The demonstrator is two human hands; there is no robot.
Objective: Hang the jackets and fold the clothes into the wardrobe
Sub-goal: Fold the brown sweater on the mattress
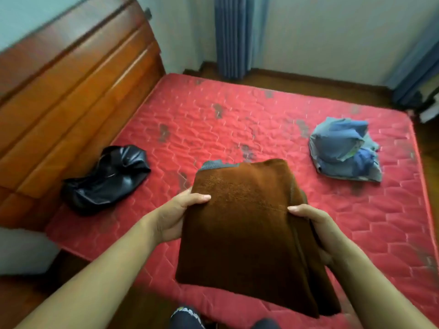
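A folded brown fleecy garment with a grey ribbed collar (247, 224) is held above the near edge of the red quilted mattress (237, 122), the left hand (177, 216) and right hand (316, 227) each pinching a side, thumb on top. It looks ready for the wardrobe, which is out of view. A crumpled black glossy jacket (107, 178) by the wooden headboard (71, 91) and a heap of blue denim clothes (344, 150) remain unsorted, so much seems left.

One brown garment (247, 236), one black jacket (107, 179), one blue bundle (342, 150).
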